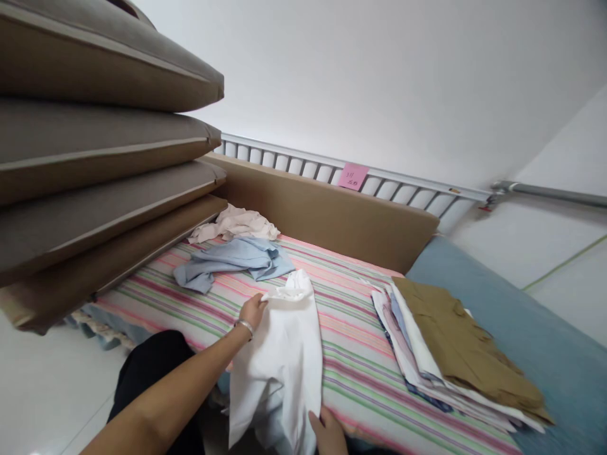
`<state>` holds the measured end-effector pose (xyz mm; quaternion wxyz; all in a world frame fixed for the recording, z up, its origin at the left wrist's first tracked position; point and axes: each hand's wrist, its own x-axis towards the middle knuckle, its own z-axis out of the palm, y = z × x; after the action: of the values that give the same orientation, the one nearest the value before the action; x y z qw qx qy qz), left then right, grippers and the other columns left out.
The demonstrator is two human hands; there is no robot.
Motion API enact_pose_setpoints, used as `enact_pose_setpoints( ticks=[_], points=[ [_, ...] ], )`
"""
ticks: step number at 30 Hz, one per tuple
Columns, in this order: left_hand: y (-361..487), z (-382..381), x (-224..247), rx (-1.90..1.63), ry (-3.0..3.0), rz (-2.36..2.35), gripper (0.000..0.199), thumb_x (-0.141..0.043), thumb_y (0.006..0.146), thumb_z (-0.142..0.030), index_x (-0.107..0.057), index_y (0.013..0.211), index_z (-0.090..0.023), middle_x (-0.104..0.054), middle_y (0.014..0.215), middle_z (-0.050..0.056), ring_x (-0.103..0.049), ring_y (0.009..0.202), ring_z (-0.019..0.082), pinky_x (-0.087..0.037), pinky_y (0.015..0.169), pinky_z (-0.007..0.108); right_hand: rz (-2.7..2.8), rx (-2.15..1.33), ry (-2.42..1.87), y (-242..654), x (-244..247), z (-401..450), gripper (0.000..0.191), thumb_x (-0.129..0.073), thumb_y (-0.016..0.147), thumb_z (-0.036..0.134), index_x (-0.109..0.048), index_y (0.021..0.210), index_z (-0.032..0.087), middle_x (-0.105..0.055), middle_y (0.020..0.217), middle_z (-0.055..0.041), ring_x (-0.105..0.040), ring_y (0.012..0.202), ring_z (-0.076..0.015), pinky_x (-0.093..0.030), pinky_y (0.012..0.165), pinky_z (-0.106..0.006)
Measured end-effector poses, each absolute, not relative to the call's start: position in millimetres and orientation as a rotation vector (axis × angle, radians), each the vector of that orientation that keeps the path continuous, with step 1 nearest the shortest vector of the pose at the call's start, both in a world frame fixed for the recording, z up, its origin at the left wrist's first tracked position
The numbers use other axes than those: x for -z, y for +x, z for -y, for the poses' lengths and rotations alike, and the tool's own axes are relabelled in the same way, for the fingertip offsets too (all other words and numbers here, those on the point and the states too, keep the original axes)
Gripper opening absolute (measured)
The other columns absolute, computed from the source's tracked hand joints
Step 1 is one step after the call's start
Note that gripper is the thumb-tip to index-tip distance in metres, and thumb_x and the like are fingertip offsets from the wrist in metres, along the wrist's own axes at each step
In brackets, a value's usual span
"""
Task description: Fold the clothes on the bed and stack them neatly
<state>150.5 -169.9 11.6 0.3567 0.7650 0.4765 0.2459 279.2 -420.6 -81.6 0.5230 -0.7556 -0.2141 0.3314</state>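
Observation:
A white shirt [289,341] lies partly on the striped sheet [351,328] and hangs over its near edge. My left hand [253,313], with a bracelet at the wrist, pinches the shirt near its collar. Lower down, my right hand [328,431] grips the shirt's right edge between thumb and fingers, close to the bottom of the view. Beyond the white shirt are a crumpled light blue garment [237,259] and a pale pink one [241,223]. To the right sits a stack of flat garments with a brown shirt [465,341] on top.
Several large brown cushions [109,133] are piled at the left. A brown board [327,212] stands along the back, before a white radiator [294,165] with a pink note [353,176]. A blue surface [512,303] extends at the right, below a pipe [559,192].

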Motion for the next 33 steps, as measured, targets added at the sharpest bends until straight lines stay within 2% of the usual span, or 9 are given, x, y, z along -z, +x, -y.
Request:
enact_pose_setpoints(
  ticks=[4, 8, 11, 14, 19, 22, 26, 30, 33],
  points=[
    [164, 224, -34, -0.642, 2.154, -0.878, 0.024, -0.043, 0.085, -0.034, -0.060, 0.099, -0.024, -0.067, 0.091, 0.002, -0.060, 0.088, 0.018, -0.041, 0.076, 0.024, 0.385, -0.657, -1.751, 287, 39, 420, 0.050, -0.066, 0.054, 0.052, -0.064, 0.092, 0.020, -0.066, 0.102, -0.0085, -0.057, 0.100, -0.0283, -0.043, 0.088, -0.037],
    [174, 284, -30, -0.352, 2.541, -0.633, 0.025, -0.039, 0.086, -0.032, -0.058, 0.099, -0.022, -0.067, 0.084, 0.007, -0.062, 0.079, 0.023, -0.044, 0.072, 0.032, 0.217, -0.984, -1.349, 273, -11, 399, 0.064, -0.057, 0.066, 0.061, -0.051, 0.115, 0.021, -0.061, 0.111, -0.0095, -0.057, 0.102, -0.0260, -0.050, 0.075, -0.036],
    [174, 312, -17, -0.148, 2.649, -0.609, 0.025, -0.040, 0.084, -0.025, -0.054, 0.104, -0.019, -0.066, 0.086, 0.009, -0.062, 0.075, 0.024, -0.046, 0.068, 0.034, 0.201, -1.078, -1.237, 264, -20, 381, 0.058, -0.066, 0.063, 0.051, -0.054, 0.109, 0.018, -0.067, 0.093, -0.0061, -0.062, 0.087, -0.0243, -0.052, 0.069, -0.035],
    [164, 320, -7, -0.148, 2.606, -0.576, 0.042, -0.046, 0.082, -0.028, -0.040, 0.124, -0.026, -0.063, 0.099, 0.008, -0.062, 0.079, 0.024, -0.046, 0.069, 0.034, 0.116, -1.038, -1.204, 271, -16, 374, 0.050, -0.073, 0.058, 0.037, -0.058, 0.101, 0.016, -0.069, 0.081, -0.0044, -0.064, 0.082, -0.0249, -0.052, 0.070, -0.036],
    [135, 316, -3, -0.303, 2.425, -0.501, 0.058, -0.050, 0.081, -0.031, -0.025, 0.133, -0.028, -0.060, 0.107, 0.005, -0.059, 0.087, 0.022, -0.045, 0.076, 0.032, 0.136, -1.053, -1.085, 305, -53, 378, 0.038, -0.067, 0.065, 0.027, -0.061, 0.100, 0.014, -0.069, 0.094, -0.0083, -0.060, 0.098, -0.0250, -0.050, 0.083, -0.039],
    [123, 308, 0, -0.417, 2.346, -0.366, 0.051, -0.048, 0.082, -0.041, -0.035, 0.128, -0.023, -0.058, 0.109, 0.006, -0.055, 0.097, 0.020, -0.042, 0.086, 0.032, 0.223, -0.959, -1.156, 331, -97, 381, 0.037, -0.065, 0.067, 0.025, -0.061, 0.103, 0.018, -0.068, 0.098, -0.0072, -0.060, 0.099, -0.0238, -0.050, 0.083, -0.039],
    [122, 281, 9, -0.541, 2.403, -0.593, 0.044, -0.053, 0.080, -0.034, -0.046, 0.121, -0.020, -0.046, 0.129, 0.011, -0.042, 0.117, 0.026, -0.033, 0.098, 0.041, 0.358, -0.879, -1.262, 368, -152, 384, 0.038, -0.064, 0.067, 0.018, -0.060, 0.105, 0.019, -0.069, 0.095, -0.0068, -0.063, 0.090, -0.0222, -0.053, 0.077, -0.036],
    [135, 243, 4, -0.638, 2.340, -0.861, 0.065, -0.062, 0.072, -0.026, -0.036, 0.130, -0.018, -0.032, 0.140, 0.013, -0.030, 0.127, 0.026, -0.029, 0.103, 0.043, 0.462, -0.917, -1.366, 388, -201, 385, 0.041, -0.063, 0.066, 0.012, -0.060, 0.107, 0.017, -0.069, 0.090, -0.0090, -0.066, 0.080, -0.0220, -0.054, 0.068, -0.033],
    [152, 224, -21, -0.704, 2.309, -0.791, 0.081, -0.067, 0.067, -0.031, -0.027, 0.136, -0.018, -0.025, 0.144, 0.014, -0.025, 0.131, 0.027, -0.025, 0.105, 0.045, 0.540, -0.939, -1.421, 384, -232, 383, 0.043, -0.064, 0.066, 0.010, -0.060, 0.108, 0.017, -0.069, 0.090, -0.0106, -0.066, 0.076, -0.0216, -0.054, 0.065, -0.031]
  ],
)
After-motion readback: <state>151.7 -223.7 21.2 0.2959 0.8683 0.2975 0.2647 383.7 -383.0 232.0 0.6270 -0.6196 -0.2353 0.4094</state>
